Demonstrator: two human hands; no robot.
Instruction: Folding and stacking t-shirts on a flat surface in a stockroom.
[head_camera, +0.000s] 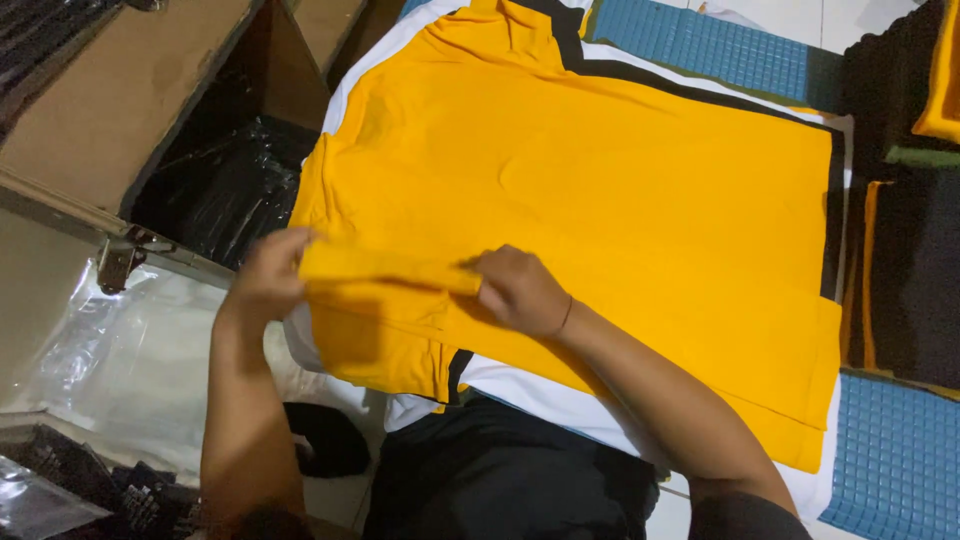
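A yellow shirt (600, 190) with white side panels and black trim lies flat, back side up, over a blue gridded mat (890, 460). My left hand (265, 275) pinches the left end of the shirt's yellow collar band (385, 265), lifted a little off the fabric. My right hand (520, 290) grips the band's right end, fingers curled over it. Both forearms reach in from the bottom of the view.
An open cardboard box (120, 100) lined with black plastic stands at the left. Clear plastic bags (130, 350) lie at lower left. Dark and yellow folded garments (910, 260) are stacked at the right. Black cloth (500, 480) lies at the bottom.
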